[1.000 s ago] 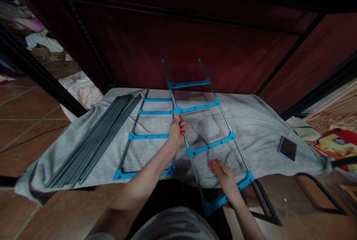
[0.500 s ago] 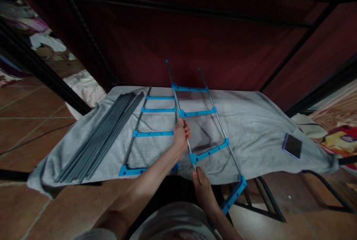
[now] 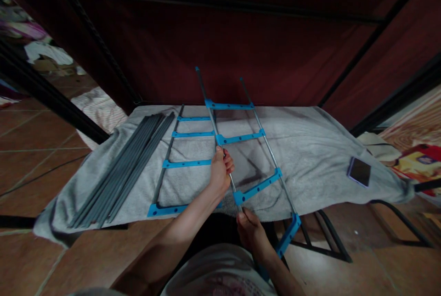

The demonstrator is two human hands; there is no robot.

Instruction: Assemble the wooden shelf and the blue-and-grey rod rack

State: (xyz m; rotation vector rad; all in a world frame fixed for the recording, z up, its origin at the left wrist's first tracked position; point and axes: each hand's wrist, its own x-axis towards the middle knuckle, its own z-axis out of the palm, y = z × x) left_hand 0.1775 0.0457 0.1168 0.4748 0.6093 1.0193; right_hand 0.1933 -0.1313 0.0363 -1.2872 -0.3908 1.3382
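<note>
A ladder-like rack frame [image 3: 257, 189] of thin metal tubes and blue plastic crosspieces is held tilted over the cloth, its far end raised. My left hand [image 3: 221, 167] is closed around its left tube, between two crosspieces. Lower on that same tube, my right hand [image 3: 248, 227] is closed just below a blue crosspiece. The near end of the frame reaches past the cloth's front edge. A second, similar rack frame [image 3: 193, 134] lies flat on the cloth to the left, partly hidden by my left forearm.
A bundle of loose grey tubes [image 3: 120, 172] lies on the left of the grey cloth [image 3: 310, 149]. A phone [image 3: 359, 171] rests on the right. Dark red panels [image 3: 223, 39] with black bars stand behind. A black metal frame [image 3: 327, 236] is below at front right.
The held frame's far end has swung slightly left and up in view. Both hands keep their grip on the tube, and the camera view has shifted a little.
</note>
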